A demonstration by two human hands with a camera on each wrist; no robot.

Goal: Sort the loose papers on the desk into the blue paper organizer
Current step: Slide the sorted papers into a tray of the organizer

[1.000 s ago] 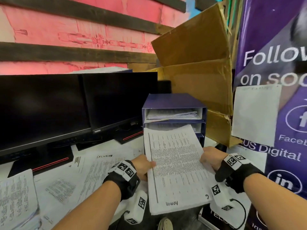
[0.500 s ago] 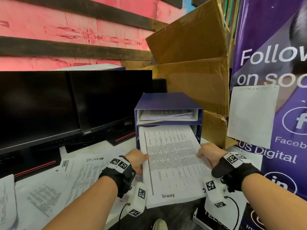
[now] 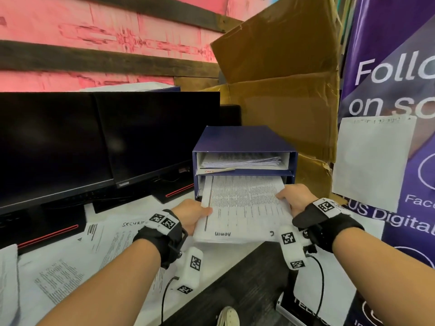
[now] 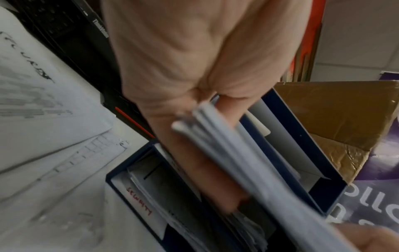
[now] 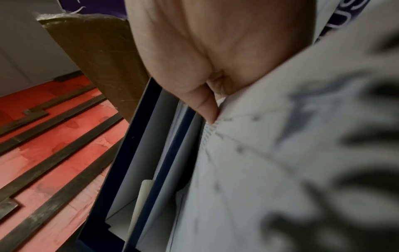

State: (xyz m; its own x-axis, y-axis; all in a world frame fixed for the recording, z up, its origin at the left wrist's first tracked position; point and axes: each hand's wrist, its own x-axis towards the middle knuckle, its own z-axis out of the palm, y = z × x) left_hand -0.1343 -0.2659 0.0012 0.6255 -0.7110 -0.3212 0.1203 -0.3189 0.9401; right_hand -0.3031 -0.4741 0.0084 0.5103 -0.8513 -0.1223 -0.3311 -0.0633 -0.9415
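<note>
A blue paper organizer [image 3: 237,140] with stacked slots stands on the desk, right of the monitors. Its top slot holds several sheets [image 3: 240,161]. A printed paper stack [image 3: 244,205] marked "Admin" reaches with its far end into the second slot. My left hand [image 3: 191,214] grips the stack's left edge, thumb on top. My right hand [image 3: 295,200] grips the right edge. In the left wrist view the stack [image 4: 233,153] lies between thumb and fingers, over the organizer [image 4: 306,153]. The right wrist view shows my thumb pressing the stack [image 5: 280,153] beside the organizer [image 5: 138,136].
Two dark monitors [image 3: 94,142] stand at the left. Loose printed papers [image 3: 70,262] cover the desk [image 3: 235,249] in front of them. An open cardboard box [image 3: 282,78] rises behind the organizer. A purple banner [image 3: 388,90] with a white sheet [image 3: 372,158] fills the right.
Both hands have carried the paper stack forward and lowered it, so its far end has slid from in front of the organizer into the second slot.
</note>
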